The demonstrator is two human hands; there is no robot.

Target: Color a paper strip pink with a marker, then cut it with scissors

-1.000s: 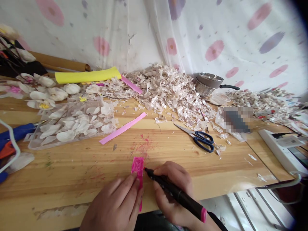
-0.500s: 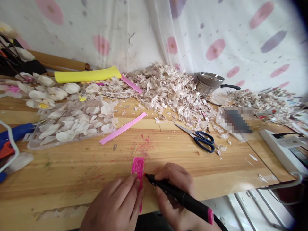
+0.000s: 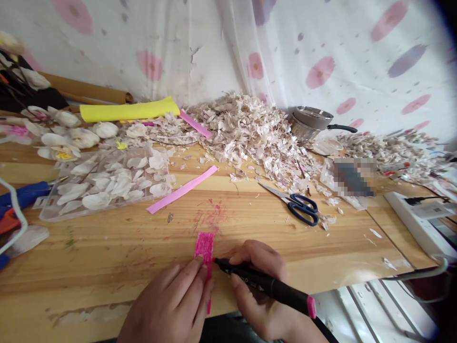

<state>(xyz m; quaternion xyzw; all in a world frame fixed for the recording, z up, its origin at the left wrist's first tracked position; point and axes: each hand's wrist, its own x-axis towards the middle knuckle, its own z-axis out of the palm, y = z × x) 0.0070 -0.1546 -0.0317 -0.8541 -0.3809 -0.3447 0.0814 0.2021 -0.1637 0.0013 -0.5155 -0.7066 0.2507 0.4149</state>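
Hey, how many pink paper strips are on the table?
3. A pale pink strip lies mid-table, another by the yellow sheet, a deep pink one under the left hand. More may hide in the petal piles.

Place: flower-making craft workroom
Worktop [image 3: 107,257]: wooden, pink-stained, under the fingers [image 3: 185,281]
Beyond fingers: heaped petal scraps [image 3: 246,138], scissors [image 3: 298,209]
Left of fingers: clear tray [image 3: 48,214] of cut petals, made-up flowers [image 3: 84,138]
Far behind: sheer floral curtain [image 3: 321,71], peeling wall [image 3: 193,57]
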